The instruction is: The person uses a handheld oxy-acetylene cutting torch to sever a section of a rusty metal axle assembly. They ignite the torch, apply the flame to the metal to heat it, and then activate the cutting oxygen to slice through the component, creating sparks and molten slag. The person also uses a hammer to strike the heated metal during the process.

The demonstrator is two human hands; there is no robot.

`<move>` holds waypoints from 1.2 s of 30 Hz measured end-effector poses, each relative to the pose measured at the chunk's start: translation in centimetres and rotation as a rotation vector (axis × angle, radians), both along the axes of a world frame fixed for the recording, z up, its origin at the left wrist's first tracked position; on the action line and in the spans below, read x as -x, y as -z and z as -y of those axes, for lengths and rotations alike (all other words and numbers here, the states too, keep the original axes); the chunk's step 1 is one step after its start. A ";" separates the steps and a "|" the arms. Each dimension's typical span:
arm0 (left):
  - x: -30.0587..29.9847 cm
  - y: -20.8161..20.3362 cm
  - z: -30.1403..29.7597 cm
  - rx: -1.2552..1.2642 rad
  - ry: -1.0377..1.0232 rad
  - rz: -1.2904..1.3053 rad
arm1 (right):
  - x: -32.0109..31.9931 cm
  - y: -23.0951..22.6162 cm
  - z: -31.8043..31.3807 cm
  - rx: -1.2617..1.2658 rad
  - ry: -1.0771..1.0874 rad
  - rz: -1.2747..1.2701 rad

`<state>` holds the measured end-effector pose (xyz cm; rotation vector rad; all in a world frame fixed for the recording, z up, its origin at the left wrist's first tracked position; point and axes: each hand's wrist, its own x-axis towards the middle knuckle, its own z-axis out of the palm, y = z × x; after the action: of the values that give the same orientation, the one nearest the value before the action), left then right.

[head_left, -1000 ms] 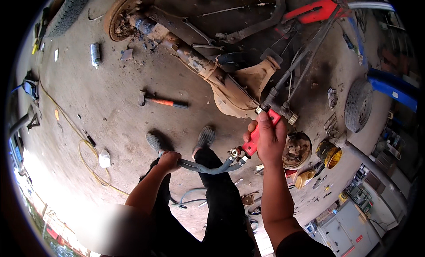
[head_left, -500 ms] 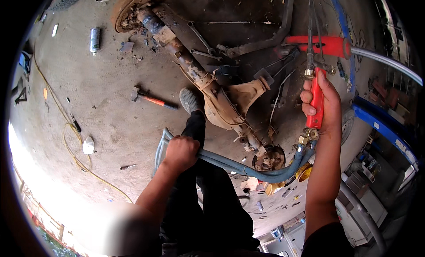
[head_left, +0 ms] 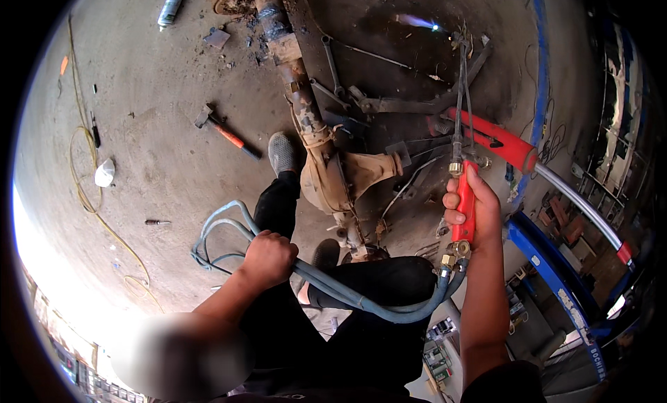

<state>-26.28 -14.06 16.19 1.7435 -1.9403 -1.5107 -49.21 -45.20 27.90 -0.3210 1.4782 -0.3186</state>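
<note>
My right hand [head_left: 486, 205] is wrapped round the red handle of a cutting torch [head_left: 463, 212]. The torch's long metal tubes reach away from me, and a bluish-white flame [head_left: 424, 23] burns at the tip, pointing left. Two blue-grey hoses [head_left: 379, 309] run from brass fittings at the handle's base, across my legs, to my left hand [head_left: 269, 259]. That hand is closed in a fist round them, and a loose loop hangs beyond it on the left. A rusty vehicle axle [head_left: 303, 104] lies on the floor between my feet and the torch.
A hammer [head_left: 229, 133] with an orange handle lies left of the axle. Wrenches [head_left: 332, 64] and bars lie to its right, near a red jack [head_left: 500, 139] with a long metal handle. A spray can [head_left: 171, 7], a yellow hose [head_left: 104, 226] and a blue frame [head_left: 556, 278] surround the area.
The torch tip and its flame have come into view. The whole view has shifted, and my right leg is now bent beside the axle's near end. Both hands keep their grips.
</note>
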 end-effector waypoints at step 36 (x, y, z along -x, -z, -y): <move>23.5 -3.7 22.4 -0.365 -0.270 -0.282 | 0.9 6.1 32.1 0.035 -0.661 -0.060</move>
<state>-49.73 -36.50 19.84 1.7130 -1.3010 -1.9656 -50.15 -77.34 21.76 -0.8238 1.3425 0.1983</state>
